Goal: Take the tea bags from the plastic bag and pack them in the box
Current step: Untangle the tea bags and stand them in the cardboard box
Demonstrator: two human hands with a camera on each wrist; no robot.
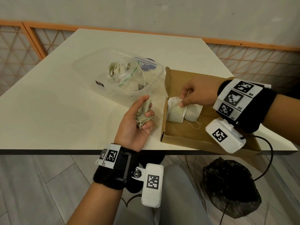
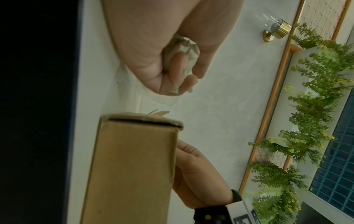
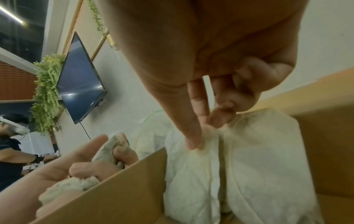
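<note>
An open brown cardboard box (image 1: 178,133) lies on the white table near its front edge. Two pale tea bags (image 1: 183,111) lie side by side in its near-left corner. My right hand (image 1: 182,101) reaches into the box and pinches the top edge of one tea bag (image 3: 191,174) between thumb and fingers (image 3: 195,136). Just left of the box, my left hand (image 1: 143,111) is palm up and grips a crumpled bunch of tea bags (image 1: 142,116), also visible as tea bags (image 2: 180,50) in the left wrist view. The plastic bag (image 1: 125,75), holding more tea bags, sits behind.
The plastic bag lies inside a clear plastic tub (image 1: 90,65) at the table's middle. The box wall (image 2: 130,166) stands between my hands. A black bag (image 1: 230,187) and a cable lie on the floor under the table edge. Another person (image 3: 11,151) stands far off.
</note>
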